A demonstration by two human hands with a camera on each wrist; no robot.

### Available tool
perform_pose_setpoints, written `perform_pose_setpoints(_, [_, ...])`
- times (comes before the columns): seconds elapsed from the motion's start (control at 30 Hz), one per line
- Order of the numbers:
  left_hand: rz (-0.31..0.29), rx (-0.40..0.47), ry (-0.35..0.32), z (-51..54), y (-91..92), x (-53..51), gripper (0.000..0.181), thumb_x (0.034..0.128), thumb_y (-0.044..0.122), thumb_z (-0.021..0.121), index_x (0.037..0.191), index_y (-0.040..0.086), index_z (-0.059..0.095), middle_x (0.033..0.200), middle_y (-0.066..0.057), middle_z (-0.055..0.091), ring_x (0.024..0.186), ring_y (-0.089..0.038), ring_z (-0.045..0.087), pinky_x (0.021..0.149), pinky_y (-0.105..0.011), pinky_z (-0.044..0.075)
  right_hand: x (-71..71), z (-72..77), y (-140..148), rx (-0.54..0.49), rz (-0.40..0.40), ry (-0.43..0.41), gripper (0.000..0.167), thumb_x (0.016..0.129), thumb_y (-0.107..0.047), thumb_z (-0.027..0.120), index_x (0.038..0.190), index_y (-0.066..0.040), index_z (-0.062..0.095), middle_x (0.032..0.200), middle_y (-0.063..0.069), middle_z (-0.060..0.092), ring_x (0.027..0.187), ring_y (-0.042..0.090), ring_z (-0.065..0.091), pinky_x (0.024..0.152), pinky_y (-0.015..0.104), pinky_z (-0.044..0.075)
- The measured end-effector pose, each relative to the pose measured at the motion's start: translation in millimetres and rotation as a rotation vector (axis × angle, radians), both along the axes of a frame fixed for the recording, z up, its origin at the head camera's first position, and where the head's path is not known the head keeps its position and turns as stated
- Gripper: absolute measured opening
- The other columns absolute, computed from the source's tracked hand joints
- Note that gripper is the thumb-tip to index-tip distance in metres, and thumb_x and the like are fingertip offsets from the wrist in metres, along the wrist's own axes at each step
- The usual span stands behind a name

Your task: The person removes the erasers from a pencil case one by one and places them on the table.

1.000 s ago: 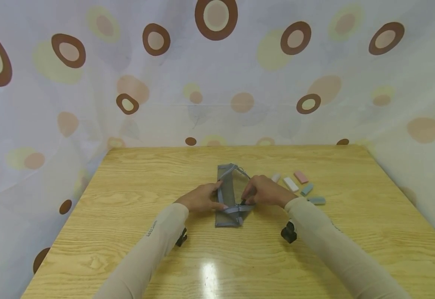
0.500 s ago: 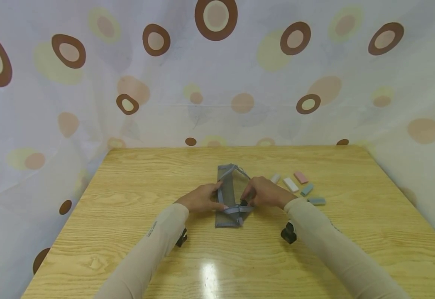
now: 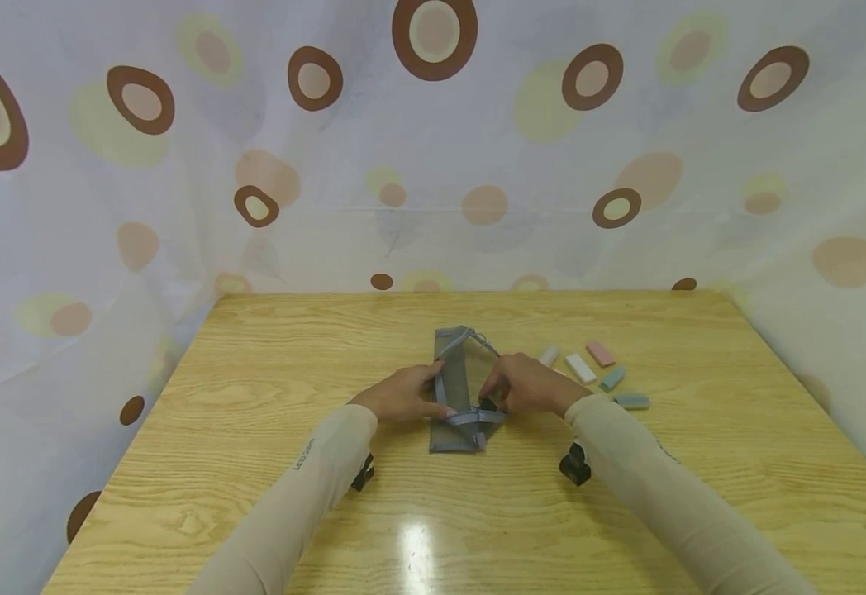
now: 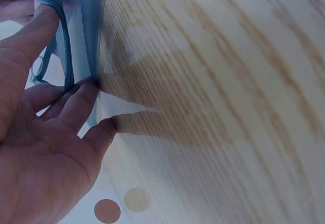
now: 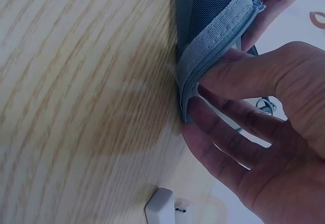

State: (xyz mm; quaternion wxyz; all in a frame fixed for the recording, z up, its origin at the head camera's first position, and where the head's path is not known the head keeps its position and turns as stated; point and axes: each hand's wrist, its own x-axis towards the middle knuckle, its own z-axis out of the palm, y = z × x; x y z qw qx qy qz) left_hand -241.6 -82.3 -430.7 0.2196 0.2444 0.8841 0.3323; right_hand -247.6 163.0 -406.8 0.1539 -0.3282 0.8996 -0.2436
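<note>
A grey-blue mesh zip pouch [image 3: 454, 372] lies on the table with its zipped mouth spread wide. My left hand [image 3: 403, 393] holds its left side, thumb on the near zip edge and fingers on the far part; the left wrist view shows the pouch edge [image 4: 90, 31] between them. At the right side, my right hand [image 3: 530, 383] pinches the zip edge [image 5: 218, 46] between thumb and fingers. A small dark thing [image 3: 487, 404] shows by the right fingertips; its kind is unclear. Through the mesh a darker patch [image 5: 208, 10] is visible.
Right of the pouch lie several small blocks: a white one [image 3: 580, 368], a pink one [image 3: 600, 354], a green one [image 3: 613, 378], a blue-grey one [image 3: 632, 402] and a pale one [image 3: 549, 356]. A patterned curtain [image 3: 433, 165] surrounds the wooden table [image 3: 277, 339].
Almost nothing differs: the right fingers shift slightly at the pouch mouth beside the dark thing. The left hand and the pouch stay in place.
</note>
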Motion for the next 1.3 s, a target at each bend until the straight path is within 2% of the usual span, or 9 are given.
perform_pose_setpoints(0.23, [-0.002,0.009,-0.002,-1.0,0.6,-0.2,0.094,0.0928,0.034,0.076,0.160,-0.001,0.020,0.162,-0.017,0.031,0.149,-0.028,0.031,0.120,-0.039,0.029,1.7,0.0,-1,0.025,0.001,0.023,0.036,0.070,0.018,0.072,0.098,-0.003,0.081,0.095,0.007,0.077,0.066,0.008,0.058,0.060,0.023,0.052])
perform_pose_setpoints(0.47, [-0.005,0.017,0.003,-1.2,1.1,-0.4,0.095,0.0924,0.034,0.076,0.159,-0.002,0.020,0.161,-0.018,0.031,0.149,-0.028,0.031,0.120,-0.040,0.029,1.5,-1.7,1,0.022,0.016,0.050,0.036,0.071,0.019,0.070,0.097,-0.003,0.082,0.095,0.006,0.077,0.069,0.010,0.059,0.062,0.024,0.053])
perform_pose_setpoints(0.8, [0.002,0.012,-0.006,0.3,1.8,0.8,0.095,0.0927,0.033,0.076,0.160,-0.001,0.019,0.161,-0.018,0.031,0.149,-0.028,0.031,0.120,-0.040,0.029,0.2,-4.7,6,0.018,0.011,0.066,0.032,0.073,0.016,0.075,0.099,-0.002,0.081,0.099,0.006,0.077,0.093,0.020,0.070,0.080,0.037,0.060])
perform_pose_setpoints(0.93, [0.001,0.008,-0.005,1.6,2.1,1.3,0.095,0.0929,0.033,0.076,0.160,-0.001,0.019,0.161,-0.018,0.031,0.149,-0.028,0.031,0.120,-0.039,0.029,-0.1,-3.4,8,0.018,0.013,0.087,0.028,0.074,0.011,0.078,0.100,-0.001,0.080,0.099,0.008,0.077,0.097,0.026,0.071,0.084,0.041,0.059])
perform_pose_setpoints(1.07, [0.001,0.004,-0.001,2.5,2.5,1.8,0.094,0.0930,0.032,0.076,0.160,-0.002,0.019,0.162,-0.018,0.030,0.149,-0.028,0.030,0.121,-0.039,0.028,0.4,-0.3,10,0.010,-0.001,0.092,0.026,0.075,0.007,0.081,0.100,0.001,0.079,0.099,0.011,0.076,0.092,0.025,0.071,0.082,0.040,0.060])
perform_pose_setpoints(1.3, [0.000,0.001,0.002,2.0,1.6,1.4,0.093,0.0934,0.032,0.075,0.159,-0.002,0.019,0.162,-0.017,0.029,0.150,-0.028,0.030,0.121,-0.039,0.028,0.6,6.5,14,-0.029,-0.055,0.030,0.025,0.079,0.007,0.080,0.103,0.003,0.078,0.103,0.014,0.075,0.078,0.017,0.072,0.072,0.034,0.061])
